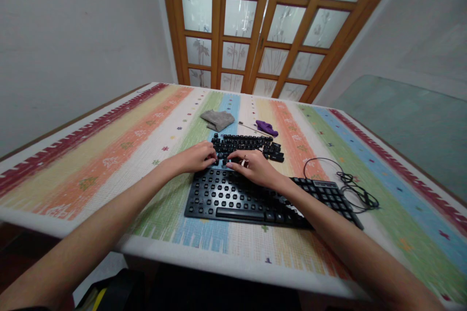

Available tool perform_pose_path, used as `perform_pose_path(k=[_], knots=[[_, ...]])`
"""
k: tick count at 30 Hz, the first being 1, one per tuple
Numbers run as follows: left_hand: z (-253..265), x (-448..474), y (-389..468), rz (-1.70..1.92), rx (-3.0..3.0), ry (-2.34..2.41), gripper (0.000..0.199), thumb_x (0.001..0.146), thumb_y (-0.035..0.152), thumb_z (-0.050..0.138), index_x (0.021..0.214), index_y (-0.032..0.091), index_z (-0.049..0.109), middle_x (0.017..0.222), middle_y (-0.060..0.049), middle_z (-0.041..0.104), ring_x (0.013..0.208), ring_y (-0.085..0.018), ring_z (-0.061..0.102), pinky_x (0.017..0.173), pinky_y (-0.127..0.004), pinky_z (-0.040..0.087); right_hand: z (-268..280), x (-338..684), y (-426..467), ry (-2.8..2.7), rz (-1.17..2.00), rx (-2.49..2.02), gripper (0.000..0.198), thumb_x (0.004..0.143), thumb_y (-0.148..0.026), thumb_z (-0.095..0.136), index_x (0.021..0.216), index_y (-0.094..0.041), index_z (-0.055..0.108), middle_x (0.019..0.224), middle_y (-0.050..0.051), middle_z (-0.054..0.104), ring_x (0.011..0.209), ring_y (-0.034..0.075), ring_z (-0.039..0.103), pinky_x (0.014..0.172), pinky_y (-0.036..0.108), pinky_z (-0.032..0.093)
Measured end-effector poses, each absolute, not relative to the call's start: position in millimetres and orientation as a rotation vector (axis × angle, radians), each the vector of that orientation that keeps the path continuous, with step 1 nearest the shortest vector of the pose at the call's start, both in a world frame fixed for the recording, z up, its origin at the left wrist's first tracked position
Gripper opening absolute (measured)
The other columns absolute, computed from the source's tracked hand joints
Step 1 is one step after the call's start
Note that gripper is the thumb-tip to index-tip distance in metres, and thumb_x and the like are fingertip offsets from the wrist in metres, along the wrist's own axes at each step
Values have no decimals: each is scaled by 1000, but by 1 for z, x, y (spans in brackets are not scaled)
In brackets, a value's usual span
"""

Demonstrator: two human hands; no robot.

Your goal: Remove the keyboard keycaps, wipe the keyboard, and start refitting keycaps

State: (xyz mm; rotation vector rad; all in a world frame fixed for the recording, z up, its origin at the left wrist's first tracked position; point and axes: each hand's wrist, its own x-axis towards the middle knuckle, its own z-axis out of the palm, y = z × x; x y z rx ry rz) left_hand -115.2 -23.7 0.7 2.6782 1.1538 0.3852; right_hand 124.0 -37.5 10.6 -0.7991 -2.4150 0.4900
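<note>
A black keyboard [229, 194] lies near the table's front edge, its left and middle parts stripped of most keycaps, the space bar and right-hand keys still on. Behind it, loose black keycaps [242, 144] stand in rows on the cloth. My left hand [200, 157] is at the left end of those rows, fingers curled and pinched at a small black keycap. Just to its right, my right hand [253, 166] reaches over the keyboard's upper edge, with thumb and forefinger closing on another keycap [225, 161]. The fingers partly hide both keycaps.
Beyond the rows lie a grey cloth [217, 119], a purple cloth [266, 128] and a thin stick-like tool [251, 128]. The keyboard's coiled cable [355, 189] rests at the right. A striped tablecloth [146, 141] covers the table; a green-grey chair back or panel [408, 121] stands at the right.
</note>
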Motion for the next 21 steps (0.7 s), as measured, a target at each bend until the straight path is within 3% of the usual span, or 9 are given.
perform_pose_path(k=[12, 21], knots=[[1, -109, -29, 580, 2632, 1137, 13, 88, 27, 58, 88, 16, 66, 87, -6, 62, 86, -21, 58, 82, -34, 46, 7, 125, -37, -2422, 414, -727, 18, 93, -28, 63, 102, -15, 70, 95, 8, 75, 82, 17, 69, 75, 28, 50], [1, -95, -29, 710, 2601, 1193, 19, 90, 29, 57, 81, 15, 66, 78, -4, 61, 77, -19, 56, 73, -31, 44, 1, 126, -41, -2461, 191, -669, 27, 98, -36, 54, 105, -15, 67, 93, 11, 72, 83, 20, 66, 74, 32, 50]])
